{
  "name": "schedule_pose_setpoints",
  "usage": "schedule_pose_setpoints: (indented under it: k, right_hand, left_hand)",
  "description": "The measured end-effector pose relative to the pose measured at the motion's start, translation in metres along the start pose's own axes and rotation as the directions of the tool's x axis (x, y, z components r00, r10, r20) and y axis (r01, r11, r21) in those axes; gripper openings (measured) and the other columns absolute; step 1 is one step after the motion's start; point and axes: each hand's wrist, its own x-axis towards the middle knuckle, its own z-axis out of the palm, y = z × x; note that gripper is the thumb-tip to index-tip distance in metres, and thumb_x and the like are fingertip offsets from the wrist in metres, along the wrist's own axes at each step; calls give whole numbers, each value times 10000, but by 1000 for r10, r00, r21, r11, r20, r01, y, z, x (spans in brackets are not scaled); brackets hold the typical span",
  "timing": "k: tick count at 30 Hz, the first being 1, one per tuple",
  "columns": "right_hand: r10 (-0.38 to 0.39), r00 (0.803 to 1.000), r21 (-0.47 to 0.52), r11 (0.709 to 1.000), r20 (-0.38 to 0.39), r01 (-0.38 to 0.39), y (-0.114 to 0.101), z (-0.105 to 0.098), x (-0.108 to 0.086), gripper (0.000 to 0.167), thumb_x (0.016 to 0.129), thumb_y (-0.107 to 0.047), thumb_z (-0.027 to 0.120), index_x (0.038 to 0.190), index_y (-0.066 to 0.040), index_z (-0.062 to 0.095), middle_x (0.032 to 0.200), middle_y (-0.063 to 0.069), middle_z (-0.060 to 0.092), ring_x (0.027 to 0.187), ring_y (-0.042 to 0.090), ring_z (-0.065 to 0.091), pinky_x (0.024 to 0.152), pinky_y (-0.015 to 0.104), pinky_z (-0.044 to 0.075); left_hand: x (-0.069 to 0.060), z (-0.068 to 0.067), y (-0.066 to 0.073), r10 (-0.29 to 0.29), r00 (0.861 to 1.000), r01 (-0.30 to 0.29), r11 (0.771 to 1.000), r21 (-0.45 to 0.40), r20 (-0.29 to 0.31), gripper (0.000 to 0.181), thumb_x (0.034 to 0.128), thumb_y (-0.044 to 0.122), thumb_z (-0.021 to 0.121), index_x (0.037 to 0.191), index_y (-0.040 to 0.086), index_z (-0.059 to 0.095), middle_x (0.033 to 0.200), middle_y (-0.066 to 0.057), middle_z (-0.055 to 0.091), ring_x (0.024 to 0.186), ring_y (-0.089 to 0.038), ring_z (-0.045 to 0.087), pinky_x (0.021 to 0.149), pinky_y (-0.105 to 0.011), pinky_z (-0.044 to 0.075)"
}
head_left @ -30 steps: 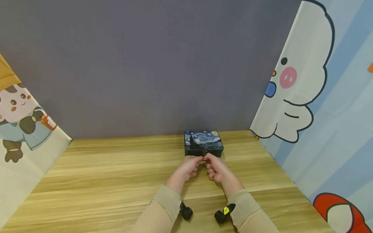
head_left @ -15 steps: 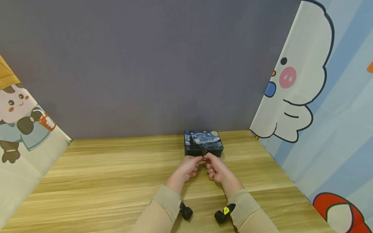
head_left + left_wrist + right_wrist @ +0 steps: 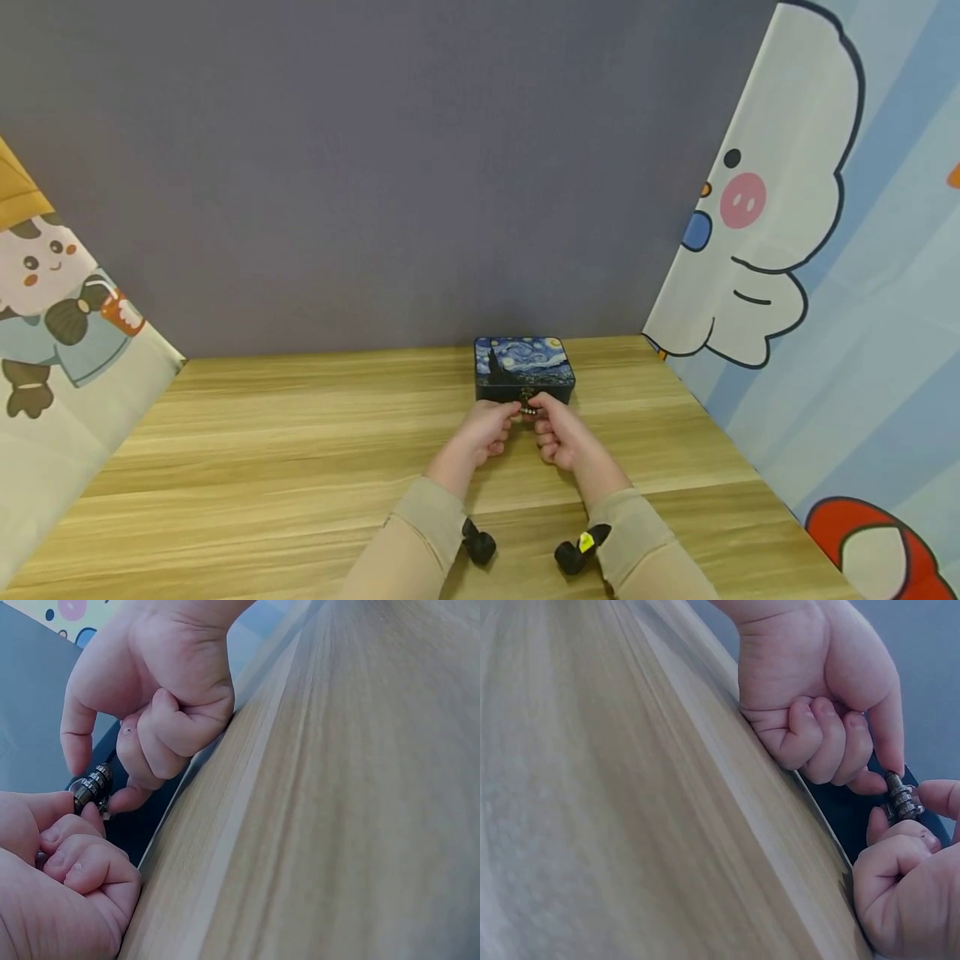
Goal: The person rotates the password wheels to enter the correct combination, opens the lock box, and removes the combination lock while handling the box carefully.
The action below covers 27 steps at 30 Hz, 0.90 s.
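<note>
A dark tin box with a swirling blue night-sky picture on its lid sits closed at the table's back edge. From its front clasp hangs a small metal combination padlock with ridged number dials. My left hand pinches one end of the padlock between thumb and index finger, other fingers curled. On the other side, my right hand has its thumb and index finger around the padlock's dial end. Whether both right fingertips touch it is hard to tell. In the right wrist view the dials show between the two hands.
The wood-grain table spreads out around the box. Behind it rises a grey backdrop. Cartoon-printed curtains hang at the left and right. A black wrist camera sits at each cuff.
My right hand has shifted slightly right and its thumb has drawn back a little, so more of the padlock's dials shows. My left hand and the box have stayed in place.
</note>
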Motion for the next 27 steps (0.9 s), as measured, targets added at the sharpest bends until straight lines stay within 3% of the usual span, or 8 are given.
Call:
schedule_pose_setpoints:
  k: [5,8,11,20,27]
  right_hand:
    - [-3,1000,0,1000,12,3,-1,-4,-1,242,914,-297,568,953,-59,537,559,-121,238,416,18,205,388,169,165]
    - [-6,1000,10,1000,12,6,-2,-5,-1,195,921,-284,571,838,-119,510,554,-117,235,411,21,205,382,174,164]
    - [-12,1000,22,1000,1,12,-3,-6,-2,253,918,-274,583,738,-178,434,555,-111,234,413,26,200,379,179,162]
    - [-1,999,7,1000,35,1,-3,-5,-2,333,901,-258,595,657,-207,375,543,-112,243,413,25,216,380,174,178]
    - [-13,998,-22,1000,56,15,-1,-2,-3,205,898,-229,594,747,-143,484,542,-114,253,419,26,226,389,174,183]
  left_hand:
    - [0,0,0,0,1000,0,1000,1,-4,238,1024,237,604,969,5,608,589,59,323,462,-63,231,422,-213,228]
    - [0,0,0,-4,1000,4,1000,6,-6,250,1026,238,601,988,-9,614,593,58,328,462,-64,228,423,-214,225]
    - [0,0,1,-8,1000,8,1000,11,-6,256,1034,238,592,1001,-14,614,599,55,334,465,-66,224,427,-218,224]
    - [1,0,-1,-9,1000,9,1000,17,-7,240,1039,251,594,969,23,611,615,47,361,468,-70,235,432,-224,233]
    - [2,0,-2,-11,1000,11,1000,26,-8,233,1038,250,590,929,45,602,615,41,376,466,-73,247,429,-226,242]
